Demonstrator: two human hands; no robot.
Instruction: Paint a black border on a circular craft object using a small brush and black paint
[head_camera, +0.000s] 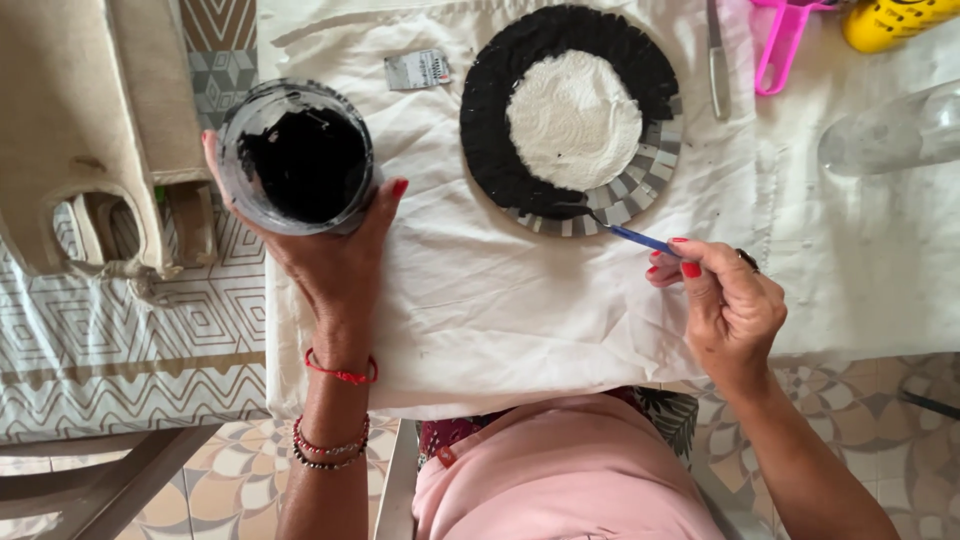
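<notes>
My left hand (330, 255) grips a round jar of black paint (296, 157), held open-side up over the white cloth (480, 300). My right hand (722, 300) pinches a blue-handled paintbrush (630, 236). The brush tip touches the lower rim of a round ridged disc (572, 118) lying flat on the cloth. Most of the disc's ruffled ring is black, a strip at the lower right is still silver-grey, and its centre is white.
A beige fabric bag (95, 130) with handles lies at the left on a patterned tablecloth. A metal blade (716, 60), pink-handled scissors (780, 45), a yellow object (895, 20) and a clear plastic bottle (895, 130) sit at the upper right. A small label (417, 69) lies on the cloth.
</notes>
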